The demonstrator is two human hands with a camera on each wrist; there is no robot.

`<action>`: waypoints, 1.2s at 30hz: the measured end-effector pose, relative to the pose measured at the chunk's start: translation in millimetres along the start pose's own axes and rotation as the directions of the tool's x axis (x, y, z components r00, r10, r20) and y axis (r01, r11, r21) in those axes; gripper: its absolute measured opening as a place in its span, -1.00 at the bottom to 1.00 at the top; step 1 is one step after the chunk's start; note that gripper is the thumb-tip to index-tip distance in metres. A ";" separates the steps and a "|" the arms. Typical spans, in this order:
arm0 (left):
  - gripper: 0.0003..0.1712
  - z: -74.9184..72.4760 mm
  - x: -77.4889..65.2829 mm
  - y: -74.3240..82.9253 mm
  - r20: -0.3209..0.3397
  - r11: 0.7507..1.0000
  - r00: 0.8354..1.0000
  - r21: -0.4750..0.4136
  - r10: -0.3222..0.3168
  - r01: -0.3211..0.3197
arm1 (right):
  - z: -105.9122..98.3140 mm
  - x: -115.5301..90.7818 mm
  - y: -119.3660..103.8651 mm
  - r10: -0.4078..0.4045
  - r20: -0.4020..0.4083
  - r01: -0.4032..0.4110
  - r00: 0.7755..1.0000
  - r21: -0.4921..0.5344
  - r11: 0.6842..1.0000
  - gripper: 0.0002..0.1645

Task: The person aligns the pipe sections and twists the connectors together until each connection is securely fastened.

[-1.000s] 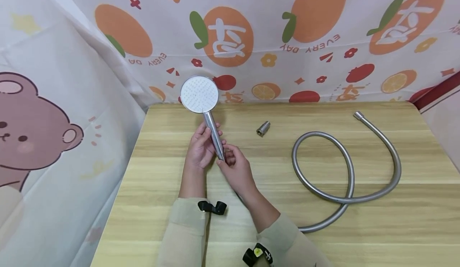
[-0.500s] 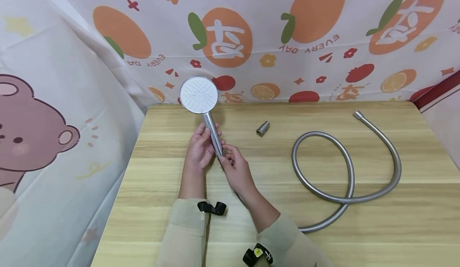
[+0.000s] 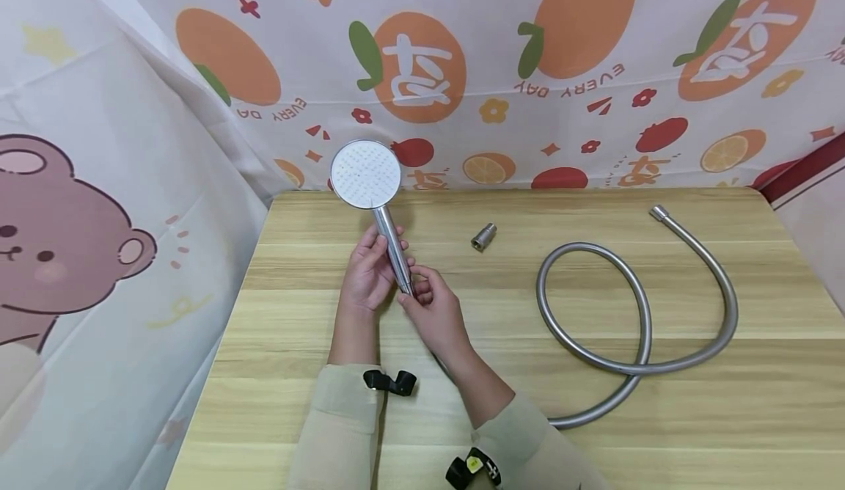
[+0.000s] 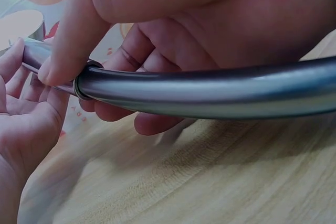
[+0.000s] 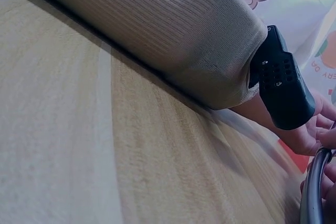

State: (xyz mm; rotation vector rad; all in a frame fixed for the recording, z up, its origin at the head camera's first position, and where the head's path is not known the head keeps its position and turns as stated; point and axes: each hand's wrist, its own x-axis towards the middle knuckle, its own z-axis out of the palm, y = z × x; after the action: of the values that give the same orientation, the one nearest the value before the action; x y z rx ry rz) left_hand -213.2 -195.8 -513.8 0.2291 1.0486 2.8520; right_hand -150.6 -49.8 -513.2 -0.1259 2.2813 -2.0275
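Note:
A chrome hand shower with a round white spray face (image 3: 366,174) is held face up, tilted away over the table. My left hand (image 3: 364,277) grips its handle (image 3: 394,251) around the middle, thumb on top. At the handle's lower end, my right hand (image 3: 441,321) pinches the grey metal shower hose (image 4: 210,94) between thumb and fingers. The left wrist view shows the hose's ringed end (image 4: 84,81) right at the handle's tip, partly covered by the fingers. From there the hose passes under my right forearm and comes out in a loop on the right.
The hose's loop (image 3: 645,314) lies on the wooden table (image 3: 284,402), its free end nut (image 3: 659,213) near the back. A small metal fitting (image 3: 484,237) lies behind my right hand. Printed curtains (image 3: 502,130) hang behind and left of the table.
My right thumb and fingers shifted on the joint, the thumb moving forward and then back. The shower and my left hand have stayed nearly still.

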 end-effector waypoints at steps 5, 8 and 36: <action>-0.63 -2.1 0.7 -0.6 0.033 1.000 0.999 -0.022 0.004 -0.003 | 0.0 -0.4 0.3 -0.004 0.009 0.004 1.000 0.020 1.000 -0.48; -0.62 -2.3 0.6 -0.2 0.041 1.000 0.999 -0.026 0.005 -0.004 | -0.4 -0.9 -0.9 0.014 0.030 -0.015 0.999 0.040 0.999 -0.50; -0.63 -0.4 2.2 1.5 0.037 0.998 0.999 -0.068 0.021 -0.019 | 1.2 0.3 -2.5 -0.050 -0.014 0.050 0.999 -0.026 0.998 -0.47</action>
State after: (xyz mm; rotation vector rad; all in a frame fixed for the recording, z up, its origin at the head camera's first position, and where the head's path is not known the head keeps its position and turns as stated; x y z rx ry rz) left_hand -215.5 -196.9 -512.9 0.2885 0.9467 2.8827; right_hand -150.8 -51.3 -510.9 -0.1721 2.3367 -2.0301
